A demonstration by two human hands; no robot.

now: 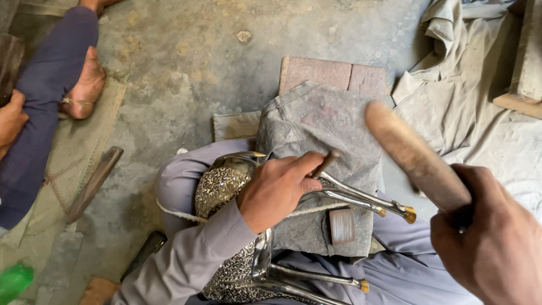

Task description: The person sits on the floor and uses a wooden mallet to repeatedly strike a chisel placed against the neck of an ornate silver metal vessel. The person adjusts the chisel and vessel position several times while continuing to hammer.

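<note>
A: What does the left hand [276, 189] hold?
B: Its grip pinches a small punch [326, 164] against the engraved metal piece [226, 183] on the lap.
A: And right?
B: The right hand [491, 243] clasps a wooden mallet [415, 155], raised near the grey cloth [322, 121].

Two bricks [332, 73], one mallet [415, 155], one punch [327, 162].

The wooden handle [415, 155] in the right hand [497, 248] is motion-blurred, and its head cannot be seen; the hand itself is cut off by the bottom right corner. The left hand [276, 189] hides most of the thin punch [327, 162] and part of the engraved metal piece [226, 186], which continues past the bottom edge. Another person's leg [39, 113] is cropped at the left edge.
</note>
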